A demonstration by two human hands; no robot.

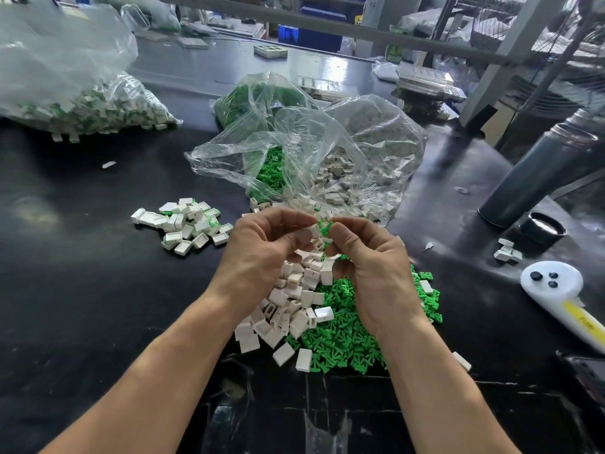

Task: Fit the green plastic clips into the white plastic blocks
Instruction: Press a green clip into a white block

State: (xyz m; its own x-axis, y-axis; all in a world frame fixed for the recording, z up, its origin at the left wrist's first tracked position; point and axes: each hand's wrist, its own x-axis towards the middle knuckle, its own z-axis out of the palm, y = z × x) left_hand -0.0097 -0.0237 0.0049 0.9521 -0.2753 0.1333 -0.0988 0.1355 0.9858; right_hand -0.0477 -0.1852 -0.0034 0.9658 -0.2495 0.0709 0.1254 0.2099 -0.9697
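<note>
My left hand pinches white block; my right hand pinches green clip. Both raised above loose pile, clip touching block, presumably to line clip up with block's open side. Landmark: loose pile. White blocks there boxy, hollow, matte; green clips just right of them, small, pronged. Fitted pieces left of pile, kept apart. Clear crinkled bags behind pile, mouths open, likely for refill.
</note>
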